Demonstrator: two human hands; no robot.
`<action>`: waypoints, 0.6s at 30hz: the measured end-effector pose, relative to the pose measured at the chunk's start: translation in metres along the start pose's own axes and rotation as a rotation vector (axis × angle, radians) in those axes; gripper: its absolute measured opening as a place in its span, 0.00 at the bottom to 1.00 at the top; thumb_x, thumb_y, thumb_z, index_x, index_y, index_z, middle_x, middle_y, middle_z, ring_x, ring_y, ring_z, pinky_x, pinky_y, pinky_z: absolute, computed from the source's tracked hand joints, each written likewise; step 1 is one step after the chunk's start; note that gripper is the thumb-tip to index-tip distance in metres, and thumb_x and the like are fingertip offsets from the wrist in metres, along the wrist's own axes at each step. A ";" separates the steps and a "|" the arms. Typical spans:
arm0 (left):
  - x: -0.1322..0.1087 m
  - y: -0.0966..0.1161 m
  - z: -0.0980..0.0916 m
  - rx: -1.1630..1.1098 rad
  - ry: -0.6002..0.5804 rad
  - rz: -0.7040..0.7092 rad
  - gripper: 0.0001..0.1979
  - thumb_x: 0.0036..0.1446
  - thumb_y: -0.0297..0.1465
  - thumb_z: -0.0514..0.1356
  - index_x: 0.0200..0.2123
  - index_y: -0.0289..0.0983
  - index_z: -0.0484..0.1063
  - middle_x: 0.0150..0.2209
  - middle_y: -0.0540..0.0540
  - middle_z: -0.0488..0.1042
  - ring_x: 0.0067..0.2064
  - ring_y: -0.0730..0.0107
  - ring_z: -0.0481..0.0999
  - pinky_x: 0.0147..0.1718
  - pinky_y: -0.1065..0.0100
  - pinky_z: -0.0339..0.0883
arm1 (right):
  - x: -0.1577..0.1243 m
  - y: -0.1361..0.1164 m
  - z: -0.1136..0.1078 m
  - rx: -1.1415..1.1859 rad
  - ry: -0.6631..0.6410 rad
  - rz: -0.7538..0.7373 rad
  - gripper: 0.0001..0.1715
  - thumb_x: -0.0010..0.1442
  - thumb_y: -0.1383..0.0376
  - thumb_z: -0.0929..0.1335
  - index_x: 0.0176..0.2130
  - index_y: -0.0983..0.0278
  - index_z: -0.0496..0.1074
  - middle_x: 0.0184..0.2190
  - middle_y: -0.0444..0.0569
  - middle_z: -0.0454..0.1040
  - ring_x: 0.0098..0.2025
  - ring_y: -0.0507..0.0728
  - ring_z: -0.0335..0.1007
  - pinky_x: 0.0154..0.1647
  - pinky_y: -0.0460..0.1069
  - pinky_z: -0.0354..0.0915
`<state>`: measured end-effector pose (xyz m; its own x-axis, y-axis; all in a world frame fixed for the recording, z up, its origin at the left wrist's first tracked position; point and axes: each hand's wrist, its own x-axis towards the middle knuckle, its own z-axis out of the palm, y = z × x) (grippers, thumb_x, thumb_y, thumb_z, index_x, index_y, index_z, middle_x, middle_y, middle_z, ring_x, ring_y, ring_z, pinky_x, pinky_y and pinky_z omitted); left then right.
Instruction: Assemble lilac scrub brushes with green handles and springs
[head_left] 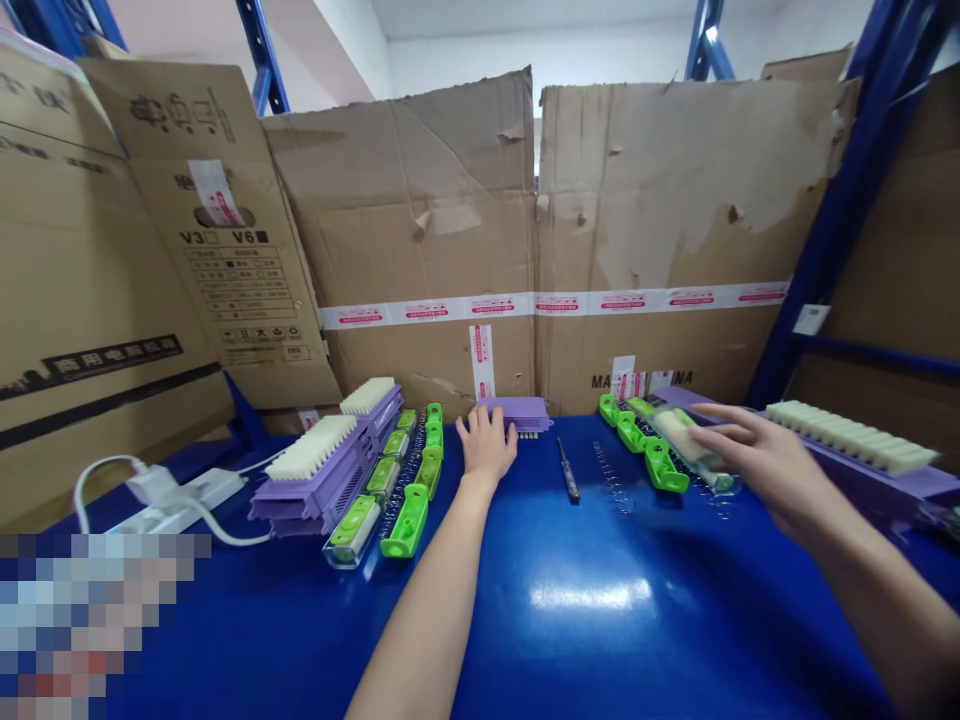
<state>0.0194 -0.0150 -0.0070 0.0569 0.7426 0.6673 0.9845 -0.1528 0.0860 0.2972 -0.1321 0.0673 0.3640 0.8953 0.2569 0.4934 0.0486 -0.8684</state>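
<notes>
My left hand rests at the back of the blue table, fingers spread, against the left end of a purple plastic piece. Over on the right, my right hand has its thumb and fingers at the end of a clear plastic case with a cream block inside. This case is slightly blurred and tilted, above similar cases. Bright green plastic parts stand in a row just left of it. Between my hands lie a screwdriver and a line of small metal springs.
At left are stacked purple pieces with cream bristle-like blocks, clear cases, and green parts. A white power strip with cables lies beyond. Another cream-topped purple piece is at right. Cardboard sheets wall the back.
</notes>
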 end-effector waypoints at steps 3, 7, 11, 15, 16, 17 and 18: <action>0.000 0.000 0.000 -0.006 -0.006 -0.003 0.18 0.60 0.37 0.48 0.49 0.35 0.67 0.52 0.35 0.67 0.54 0.51 0.63 0.53 0.45 0.53 | 0.034 -0.017 0.042 -0.266 -0.094 -0.028 0.28 0.51 0.56 0.66 0.50 0.64 0.69 0.34 0.52 0.77 0.33 0.59 0.73 0.35 0.50 0.65; 0.000 -0.001 0.000 -0.006 -0.004 -0.003 0.18 0.60 0.37 0.48 0.49 0.36 0.67 0.52 0.35 0.67 0.54 0.51 0.63 0.54 0.44 0.53 | 0.058 -0.028 0.100 -0.626 -0.114 -0.166 0.28 0.55 0.59 0.63 0.53 0.66 0.68 0.44 0.57 0.74 0.46 0.62 0.71 0.42 0.51 0.64; 0.000 -0.002 0.000 -0.001 0.001 -0.002 0.18 0.60 0.37 0.48 0.49 0.36 0.67 0.51 0.36 0.67 0.54 0.51 0.63 0.54 0.45 0.53 | 0.051 -0.024 0.141 -0.828 -0.124 -0.215 0.24 0.57 0.61 0.60 0.52 0.65 0.67 0.46 0.60 0.69 0.45 0.64 0.71 0.38 0.51 0.64; 0.000 -0.002 0.000 -0.003 -0.001 -0.004 0.18 0.60 0.37 0.48 0.49 0.36 0.66 0.51 0.36 0.67 0.54 0.52 0.63 0.54 0.45 0.53 | 0.044 -0.011 0.155 -0.920 -0.148 -0.309 0.21 0.59 0.64 0.58 0.49 0.63 0.68 0.45 0.57 0.68 0.40 0.61 0.73 0.34 0.51 0.64; 0.000 -0.002 0.000 -0.003 -0.004 -0.006 0.18 0.60 0.37 0.48 0.49 0.36 0.66 0.52 0.36 0.67 0.54 0.52 0.63 0.54 0.45 0.53 | 0.043 -0.008 0.155 -0.936 -0.150 -0.341 0.20 0.59 0.64 0.57 0.49 0.63 0.68 0.45 0.56 0.68 0.40 0.61 0.72 0.34 0.50 0.63; 0.000 -0.002 0.000 -0.004 -0.009 -0.007 0.18 0.60 0.37 0.48 0.50 0.36 0.66 0.52 0.36 0.67 0.54 0.52 0.63 0.54 0.45 0.53 | 0.044 -0.005 0.154 -0.950 -0.153 -0.375 0.20 0.60 0.64 0.57 0.48 0.62 0.68 0.44 0.55 0.69 0.40 0.60 0.72 0.34 0.50 0.63; 0.000 -0.002 0.000 -0.004 -0.014 -0.008 0.18 0.60 0.37 0.48 0.50 0.36 0.66 0.52 0.36 0.67 0.55 0.51 0.62 0.54 0.45 0.53 | 0.044 -0.003 0.154 -0.961 -0.153 -0.408 0.20 0.60 0.64 0.57 0.48 0.62 0.68 0.44 0.54 0.69 0.40 0.60 0.72 0.33 0.50 0.63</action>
<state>0.0179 -0.0151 -0.0071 0.0511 0.7528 0.6562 0.9842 -0.1495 0.0949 0.1905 -0.0246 0.0160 -0.0414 0.9398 0.3392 0.9988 0.0475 -0.0098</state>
